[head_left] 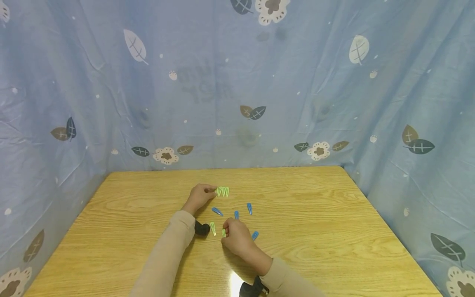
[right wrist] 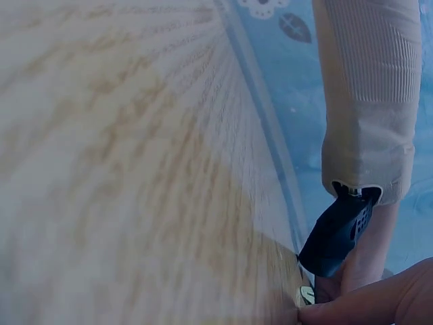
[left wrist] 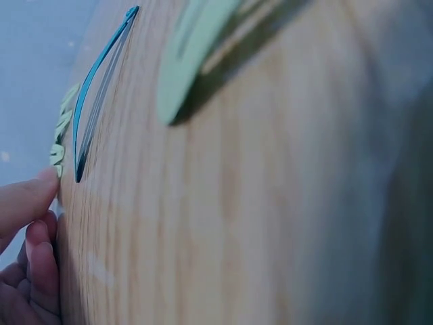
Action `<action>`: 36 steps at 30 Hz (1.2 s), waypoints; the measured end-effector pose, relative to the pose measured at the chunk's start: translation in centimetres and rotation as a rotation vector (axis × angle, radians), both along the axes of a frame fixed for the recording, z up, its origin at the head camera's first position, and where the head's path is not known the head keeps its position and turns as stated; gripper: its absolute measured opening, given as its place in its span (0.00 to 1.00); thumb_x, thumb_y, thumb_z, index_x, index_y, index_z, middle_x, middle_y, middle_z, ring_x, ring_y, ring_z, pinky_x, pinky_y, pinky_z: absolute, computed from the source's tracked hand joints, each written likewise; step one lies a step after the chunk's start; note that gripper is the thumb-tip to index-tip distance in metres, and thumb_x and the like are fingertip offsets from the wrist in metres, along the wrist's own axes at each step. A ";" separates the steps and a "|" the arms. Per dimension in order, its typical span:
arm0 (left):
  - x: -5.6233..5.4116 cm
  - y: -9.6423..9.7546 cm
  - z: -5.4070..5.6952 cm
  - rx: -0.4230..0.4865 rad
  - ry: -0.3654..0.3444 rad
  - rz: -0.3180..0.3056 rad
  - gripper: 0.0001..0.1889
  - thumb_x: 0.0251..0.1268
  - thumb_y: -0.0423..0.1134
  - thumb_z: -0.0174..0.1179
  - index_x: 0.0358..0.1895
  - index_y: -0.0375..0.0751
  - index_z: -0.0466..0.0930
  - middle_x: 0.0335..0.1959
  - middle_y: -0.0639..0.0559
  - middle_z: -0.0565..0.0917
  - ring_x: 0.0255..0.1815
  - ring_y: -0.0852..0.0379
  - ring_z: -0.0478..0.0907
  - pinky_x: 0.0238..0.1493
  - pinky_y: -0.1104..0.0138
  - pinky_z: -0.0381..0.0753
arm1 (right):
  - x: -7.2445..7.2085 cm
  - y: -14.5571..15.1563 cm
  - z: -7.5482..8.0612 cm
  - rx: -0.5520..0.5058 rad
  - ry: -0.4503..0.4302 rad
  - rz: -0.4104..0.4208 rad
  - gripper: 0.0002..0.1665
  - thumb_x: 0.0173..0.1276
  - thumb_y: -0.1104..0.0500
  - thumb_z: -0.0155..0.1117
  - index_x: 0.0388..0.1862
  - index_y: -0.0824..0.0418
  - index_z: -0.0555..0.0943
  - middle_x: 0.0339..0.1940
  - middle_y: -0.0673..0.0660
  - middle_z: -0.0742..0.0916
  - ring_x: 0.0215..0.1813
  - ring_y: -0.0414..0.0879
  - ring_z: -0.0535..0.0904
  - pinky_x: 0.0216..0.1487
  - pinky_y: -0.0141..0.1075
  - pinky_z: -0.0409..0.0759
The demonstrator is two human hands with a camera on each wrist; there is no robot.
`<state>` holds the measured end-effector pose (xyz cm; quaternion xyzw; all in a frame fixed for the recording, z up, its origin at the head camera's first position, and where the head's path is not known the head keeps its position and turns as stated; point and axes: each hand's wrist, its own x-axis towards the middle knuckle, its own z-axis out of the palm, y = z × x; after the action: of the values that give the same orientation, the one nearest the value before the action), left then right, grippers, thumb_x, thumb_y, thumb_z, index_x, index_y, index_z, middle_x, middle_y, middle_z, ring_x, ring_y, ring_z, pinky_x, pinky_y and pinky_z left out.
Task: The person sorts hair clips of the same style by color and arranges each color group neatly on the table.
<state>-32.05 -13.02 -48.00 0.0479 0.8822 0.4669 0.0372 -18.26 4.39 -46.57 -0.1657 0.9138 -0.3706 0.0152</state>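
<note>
Several light green snap hair clips (head_left: 223,191) stand side by side in a row toward the back of the table. At the row's left end, my left hand (head_left: 200,196) has thumb and forefinger about the outermost clip; in the left wrist view a fingertip meets the row's near end. Closer to me, my right hand (head_left: 239,239) pinches another green hair clip (head_left: 224,233) low over the wood. One loose green clip (head_left: 213,228) lies just left of it. Around the right hand are blue hair clips, one (head_left: 236,215) beyond its knuckles and one (head_left: 255,235) partly covered by it.
More blue clips lie between the row and my right hand, one (head_left: 217,211) at left and one (head_left: 250,208) at right. Black wrist devices (head_left: 202,229) sit under both forearms. A patterned blue curtain (head_left: 237,82) surrounds the wooden table (head_left: 315,231) at back and sides.
</note>
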 end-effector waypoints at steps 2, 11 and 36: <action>0.0 0.1 0.0 -0.001 0.001 -0.001 0.16 0.63 0.37 0.62 0.54 0.44 0.82 0.55 0.44 0.80 0.54 0.46 0.76 0.54 0.53 0.76 | 0.0 -0.1 0.0 -0.006 -0.006 0.001 0.14 0.49 0.74 0.65 0.37 0.69 0.78 0.25 0.52 0.77 0.27 0.39 0.68 0.26 0.27 0.70; 0.0 0.0 0.0 0.011 -0.023 0.002 0.16 0.64 0.37 0.61 0.55 0.44 0.82 0.53 0.44 0.82 0.53 0.46 0.78 0.55 0.52 0.77 | -0.4 0.4 -0.3 -0.102 -0.046 -0.001 0.12 0.49 0.75 0.61 0.35 0.68 0.80 0.26 0.52 0.79 0.28 0.37 0.71 0.27 0.25 0.72; 0.1 0.1 0.0 -0.005 -0.007 0.007 0.16 0.63 0.38 0.62 0.54 0.43 0.82 0.53 0.43 0.82 0.55 0.44 0.77 0.57 0.51 0.75 | -2.4 2.2 -0.1 -0.479 -0.249 -0.084 0.13 0.59 0.69 0.66 0.43 0.69 0.81 0.31 0.56 0.80 0.30 0.41 0.75 0.32 0.30 0.76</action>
<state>-31.98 -12.91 -48.04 0.0429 0.8833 0.4652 0.0387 -20.63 6.55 -46.71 -0.0795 0.7974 -0.5939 0.0723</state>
